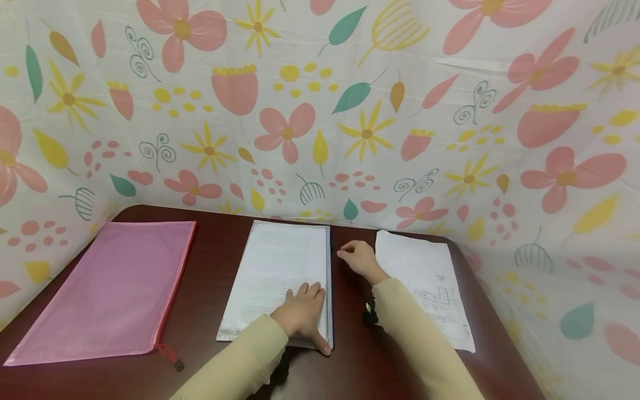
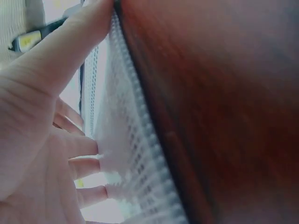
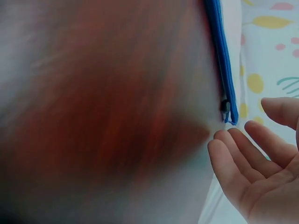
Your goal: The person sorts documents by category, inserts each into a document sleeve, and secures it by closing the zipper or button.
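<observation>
A clear mesh zipper pouch (image 1: 277, 261) with printed papers inside lies on the dark table. My left hand (image 1: 302, 311) rests on its lower right part with the fingers spread. Its thumb reaches to the bottom right corner. In the left wrist view the pouch's mesh edge (image 2: 135, 107) runs beside the thumb. My right hand (image 1: 359, 258) hovers just right of the pouch's upper right side, fingers loosely bent and holding nothing. In the right wrist view its fingertips are close to the end of a blue zipper (image 3: 223, 60), where a dark slider (image 3: 225, 105) shows.
A pink mesh zipper pouch (image 1: 115, 278) lies at the left, its red cord pull (image 1: 169, 353) hanging toward the front. White sheets (image 1: 415, 261) with diagrams lie at the right, partly under the right forearm. A flower-patterned curtain (image 1: 320, 111) surrounds the table's back and sides.
</observation>
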`<state>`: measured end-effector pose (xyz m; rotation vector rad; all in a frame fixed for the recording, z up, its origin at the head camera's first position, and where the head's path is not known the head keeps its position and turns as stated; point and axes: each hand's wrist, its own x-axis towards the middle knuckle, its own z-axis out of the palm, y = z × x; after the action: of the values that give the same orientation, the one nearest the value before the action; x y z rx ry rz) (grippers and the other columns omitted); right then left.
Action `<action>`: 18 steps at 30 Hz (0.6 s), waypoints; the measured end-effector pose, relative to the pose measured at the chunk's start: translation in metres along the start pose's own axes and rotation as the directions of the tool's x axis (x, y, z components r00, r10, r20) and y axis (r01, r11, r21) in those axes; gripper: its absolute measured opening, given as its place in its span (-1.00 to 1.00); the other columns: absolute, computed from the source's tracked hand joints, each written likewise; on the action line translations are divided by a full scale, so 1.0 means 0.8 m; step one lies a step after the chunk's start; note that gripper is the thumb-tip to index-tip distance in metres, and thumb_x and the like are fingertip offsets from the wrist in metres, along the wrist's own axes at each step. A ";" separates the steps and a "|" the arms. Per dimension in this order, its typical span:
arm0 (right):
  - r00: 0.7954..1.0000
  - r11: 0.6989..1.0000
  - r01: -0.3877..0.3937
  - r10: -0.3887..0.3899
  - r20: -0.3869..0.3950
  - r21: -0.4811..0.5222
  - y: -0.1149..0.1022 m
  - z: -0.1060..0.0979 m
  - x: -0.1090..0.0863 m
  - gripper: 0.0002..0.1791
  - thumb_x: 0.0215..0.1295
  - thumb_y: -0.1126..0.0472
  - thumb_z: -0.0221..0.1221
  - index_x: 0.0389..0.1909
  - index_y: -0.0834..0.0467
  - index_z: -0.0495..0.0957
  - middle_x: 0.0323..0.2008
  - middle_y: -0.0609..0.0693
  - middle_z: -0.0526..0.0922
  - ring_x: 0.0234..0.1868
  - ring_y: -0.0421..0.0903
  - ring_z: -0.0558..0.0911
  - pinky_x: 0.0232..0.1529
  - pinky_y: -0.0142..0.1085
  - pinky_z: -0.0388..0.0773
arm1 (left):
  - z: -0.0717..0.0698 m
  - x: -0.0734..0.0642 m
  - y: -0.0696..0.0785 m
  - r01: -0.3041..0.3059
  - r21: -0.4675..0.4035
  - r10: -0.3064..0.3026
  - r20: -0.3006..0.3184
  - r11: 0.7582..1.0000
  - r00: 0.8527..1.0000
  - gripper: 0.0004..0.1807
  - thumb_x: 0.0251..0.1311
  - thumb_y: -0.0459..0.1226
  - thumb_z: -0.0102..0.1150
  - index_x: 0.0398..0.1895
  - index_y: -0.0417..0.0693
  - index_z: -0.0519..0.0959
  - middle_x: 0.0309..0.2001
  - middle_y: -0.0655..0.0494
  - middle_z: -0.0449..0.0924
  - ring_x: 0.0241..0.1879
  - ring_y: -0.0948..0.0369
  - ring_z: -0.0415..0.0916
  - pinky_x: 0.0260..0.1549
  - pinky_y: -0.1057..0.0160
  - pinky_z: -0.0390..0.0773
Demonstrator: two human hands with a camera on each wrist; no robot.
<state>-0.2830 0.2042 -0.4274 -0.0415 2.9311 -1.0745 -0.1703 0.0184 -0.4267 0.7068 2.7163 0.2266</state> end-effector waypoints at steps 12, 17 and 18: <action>0.996 0.986 0.086 -0.088 -0.010 -0.144 0.037 -0.052 -0.042 -0.62 0.29 0.12 0.14 -0.04 0.34 0.56 -0.05 0.27 0.62 -0.04 0.15 0.59 -0.13 -0.08 0.58 | -0.006 0.015 0.009 0.003 -0.025 -0.003 -0.002 1.000 1.000 0.45 -0.53 0.39 0.41 0.47 -0.10 0.00 0.51 -0.01 -0.10 0.47 -0.07 -0.13 0.33 -0.23 0.05; 0.996 0.969 0.080 -0.083 -0.007 -0.233 0.069 -0.083 -0.064 -0.57 0.28 0.10 0.12 -0.03 0.39 0.53 -0.03 0.33 0.60 -0.02 0.26 0.57 -0.05 0.02 0.53 | -0.004 0.022 0.018 -0.029 -0.033 0.029 -0.012 0.999 1.000 0.45 -0.51 0.38 0.41 0.49 -0.08 -0.04 0.51 -0.02 -0.10 0.48 -0.07 -0.13 0.33 -0.23 0.04; 0.998 0.966 0.067 -0.070 -0.004 -0.248 0.075 -0.089 -0.068 -0.55 0.28 0.09 0.11 -0.02 0.40 0.52 -0.02 0.34 0.59 0.00 0.29 0.55 -0.02 0.04 0.51 | -0.003 0.023 0.020 -0.031 -0.036 0.031 -0.014 0.999 0.999 0.45 -0.51 0.38 0.41 0.49 -0.07 -0.05 0.51 -0.02 -0.10 0.48 -0.06 -0.13 0.33 -0.23 0.03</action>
<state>-0.2315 0.2977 -0.4116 -0.1415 3.0778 -0.7098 -0.1795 0.0410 -0.4258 0.7402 2.7089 0.2879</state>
